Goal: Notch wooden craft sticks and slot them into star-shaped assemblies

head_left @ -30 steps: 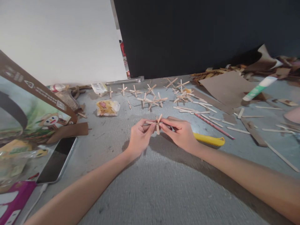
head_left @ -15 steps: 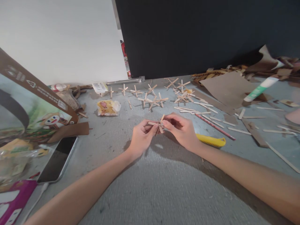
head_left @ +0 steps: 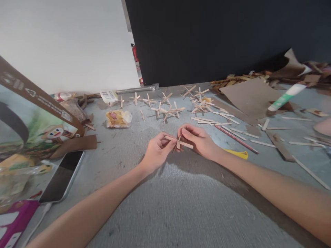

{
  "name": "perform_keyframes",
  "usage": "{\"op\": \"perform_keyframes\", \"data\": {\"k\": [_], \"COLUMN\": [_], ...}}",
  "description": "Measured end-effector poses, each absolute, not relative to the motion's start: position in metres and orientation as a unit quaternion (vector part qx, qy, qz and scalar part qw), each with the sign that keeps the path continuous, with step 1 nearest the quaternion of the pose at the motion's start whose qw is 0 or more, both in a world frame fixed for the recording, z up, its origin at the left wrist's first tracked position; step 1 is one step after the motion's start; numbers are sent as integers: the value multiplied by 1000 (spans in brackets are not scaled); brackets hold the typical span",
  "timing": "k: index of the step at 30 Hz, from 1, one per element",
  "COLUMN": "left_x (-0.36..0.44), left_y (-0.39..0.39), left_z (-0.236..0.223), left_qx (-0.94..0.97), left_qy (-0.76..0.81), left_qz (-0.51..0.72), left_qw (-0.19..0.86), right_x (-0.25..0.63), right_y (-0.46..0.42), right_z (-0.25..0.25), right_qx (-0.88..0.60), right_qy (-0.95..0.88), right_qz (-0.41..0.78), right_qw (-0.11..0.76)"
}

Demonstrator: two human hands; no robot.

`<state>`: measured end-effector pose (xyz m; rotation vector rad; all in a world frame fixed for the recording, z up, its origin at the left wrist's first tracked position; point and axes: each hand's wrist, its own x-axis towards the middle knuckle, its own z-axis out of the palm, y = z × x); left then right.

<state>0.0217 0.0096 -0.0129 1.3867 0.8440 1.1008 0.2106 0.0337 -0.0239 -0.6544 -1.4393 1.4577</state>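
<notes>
Between my hands, above the grey surface, is a small star of crossed wooden craft sticks [head_left: 185, 144]. My left hand [head_left: 158, 148] pinches it from the left, thumb against one stick near the crossing. From the other side my right hand [head_left: 198, 139] grips the star's upper part with thumb and fingertips. Beyond the hands stand several similar stick stars [head_left: 169, 112], some leaning into one another. Loose craft sticks [head_left: 204, 121] lie to their right, beside a red pencil [head_left: 236, 139]. A yellow cutter handle [head_left: 239, 154] is partly covered by my right forearm.
On the left are a phone [head_left: 63, 177] with a cable, a purple case [head_left: 19, 220] and a printed carton [head_left: 38, 103]. A snack packet [head_left: 118, 119] lies farther back. At right are a glue tube [head_left: 287, 97], cardboard [head_left: 245, 100], and part of another person's hand [head_left: 323, 127].
The star has turned in my fingers, so one stick now points right toward my right palm. My right hand has shifted its grip a little; my left hand has stayed nearly in place.
</notes>
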Motion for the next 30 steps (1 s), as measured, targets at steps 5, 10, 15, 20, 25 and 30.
{"op": "perform_keyframes", "data": {"k": [5, 10, 15, 20, 25, 30], "left_x": [21, 23, 23, 23, 24, 25], "left_y": [9, 8, 8, 5, 3, 5], "left_z": [-10, -10, -11, -9, -5, -6], "left_qx": [591, 579, 560, 553, 550, 554], "left_qy": [358, 363, 356, 341, 342, 333], "left_qz": [455, 454, 443, 434, 425, 443], "left_qw": [562, 572, 603, 624, 633, 622], "right_x": [214, 215, 215, 216, 216, 215], "right_y": [32, 30, 30, 32, 31, 28], "right_z": [-21, -17, -15, -12, -10, -10], "right_qx": [-297, -294, -294, -292, -282, -294], "right_qy": [-626, -648, -660, -671, -681, -680], "right_qz": [545, 502, 485, 485, 475, 458], "right_qw": [472, 491, 493, 479, 480, 492]}}
